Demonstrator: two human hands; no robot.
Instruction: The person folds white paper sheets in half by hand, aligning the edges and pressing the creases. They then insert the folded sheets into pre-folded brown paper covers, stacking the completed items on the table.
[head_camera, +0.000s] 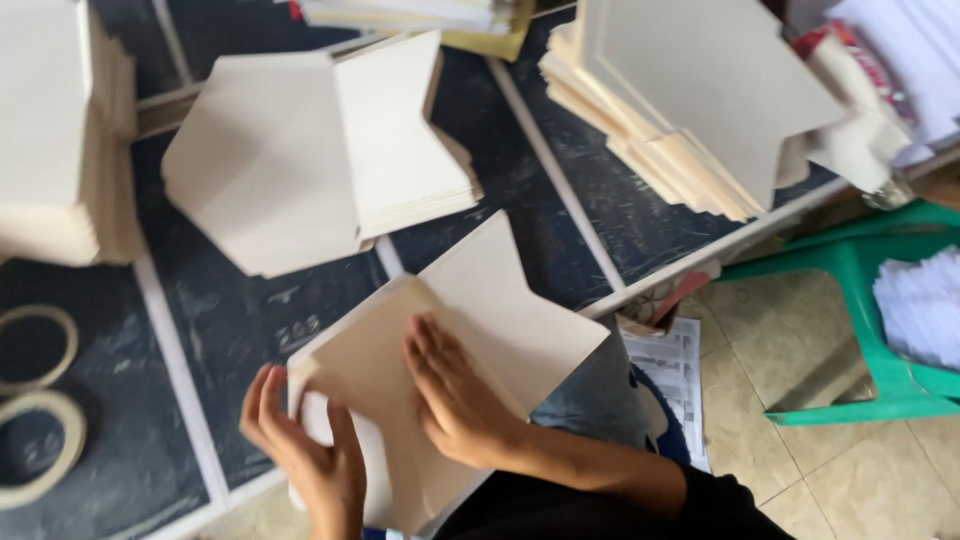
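A cream paper sheet cut like an unfolded envelope (500, 310) lies at the near edge of a dark table (230, 330). One flap is folded over its left half. My right hand (455, 390) presses flat on that folded flap, fingers together. My left hand (305, 450) grips the sheet's lower left edge, fingers curled around it. A black sleeve covers my right forearm.
Stacks of similar cream sheets stand at the left (50, 130), middle (320, 150) and back right (690, 110). Two tape rolls (40, 400) lie at the left. A green plastic stool (870, 300) with white paper stands on the tiled floor to the right.
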